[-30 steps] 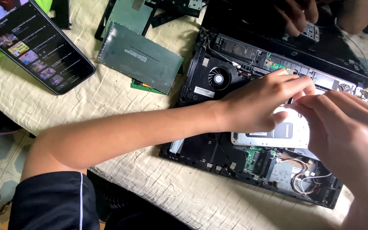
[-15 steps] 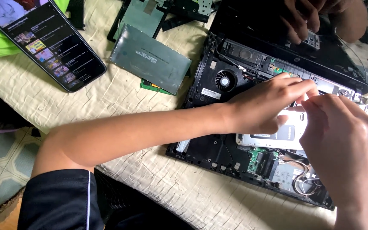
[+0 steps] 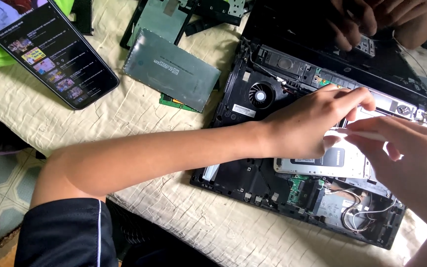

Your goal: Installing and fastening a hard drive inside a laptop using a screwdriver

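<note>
Left hand (image 3: 312,123) curled over the drive (image 3: 337,160), fingertips at its top edge; whether it actually grips, can't tell; right hand (image 3: 406,153) pinching a thin white tool (image 3: 366,133) just above the drive; drive sits silver, flat in the open laptop (image 3: 253,178), right of the fan (image 3: 259,94); another person's hands (image 3: 381,20) on the laptop's far edge; grey panel (image 3: 171,69) and phone (image 3: 50,49) lie left on the cream cloth (image 3: 139,118).
</note>
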